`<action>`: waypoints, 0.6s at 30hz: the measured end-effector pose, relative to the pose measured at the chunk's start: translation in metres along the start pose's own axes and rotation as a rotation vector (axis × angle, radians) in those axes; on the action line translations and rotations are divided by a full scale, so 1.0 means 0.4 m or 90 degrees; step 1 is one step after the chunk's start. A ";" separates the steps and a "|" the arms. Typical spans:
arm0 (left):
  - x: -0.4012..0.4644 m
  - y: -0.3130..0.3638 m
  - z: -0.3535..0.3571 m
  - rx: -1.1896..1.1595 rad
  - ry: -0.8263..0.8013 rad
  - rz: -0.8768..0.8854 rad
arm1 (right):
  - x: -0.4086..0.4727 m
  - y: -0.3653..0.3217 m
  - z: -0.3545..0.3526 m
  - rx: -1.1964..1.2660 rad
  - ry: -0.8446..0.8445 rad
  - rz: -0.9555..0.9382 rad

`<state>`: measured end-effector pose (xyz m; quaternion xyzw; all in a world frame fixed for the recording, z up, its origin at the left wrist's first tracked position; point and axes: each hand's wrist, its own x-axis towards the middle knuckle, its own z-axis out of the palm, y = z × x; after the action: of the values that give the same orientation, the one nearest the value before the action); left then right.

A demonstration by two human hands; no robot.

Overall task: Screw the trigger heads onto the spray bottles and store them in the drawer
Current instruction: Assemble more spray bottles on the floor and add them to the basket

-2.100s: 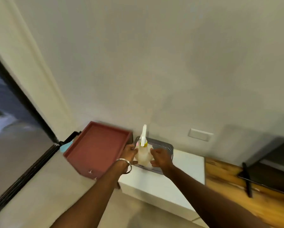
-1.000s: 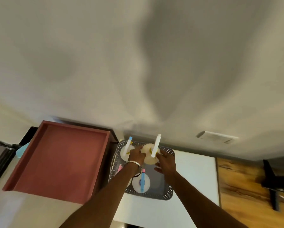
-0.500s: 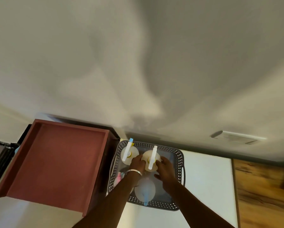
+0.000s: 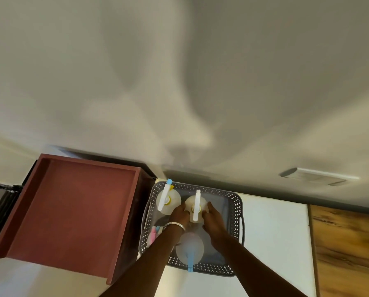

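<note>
The open, reddish-brown wooden drawer [image 4: 72, 209] lies at nine o'clock from the perforated grey plastic basket [image 4: 236, 228] on the white desk [image 4: 275, 236], so the bottles look bound leftward, and the left hand [image 4: 179, 214] is the nearer one. In the basket's twelve o'clock half, that hand and the right hand [image 4: 214, 219] clasp the pale translucent spray bottle with a white trigger head [image 4: 196, 205], upright, its head's long axis running twelve to six. A second such bottle [image 4: 168, 199] stands at its nine o'clock and a blue-triggered one [image 4: 190, 248] at six, while the pink thing [image 4: 153, 233] beneath the left wrist is half hidden and the bottles' thread seating cannot be made out.
</note>
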<state>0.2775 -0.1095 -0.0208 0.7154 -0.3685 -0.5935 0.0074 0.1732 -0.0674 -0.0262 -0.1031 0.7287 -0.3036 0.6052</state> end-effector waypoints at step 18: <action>-0.153 0.102 -0.056 0.019 -0.035 0.155 | -0.170 -0.112 -0.063 -0.205 -0.001 -0.105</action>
<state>0.2740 -0.1161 0.0556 0.6488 -0.4613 -0.6024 0.0586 0.1563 -0.0598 0.0568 -0.2584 0.7567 -0.2313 0.5542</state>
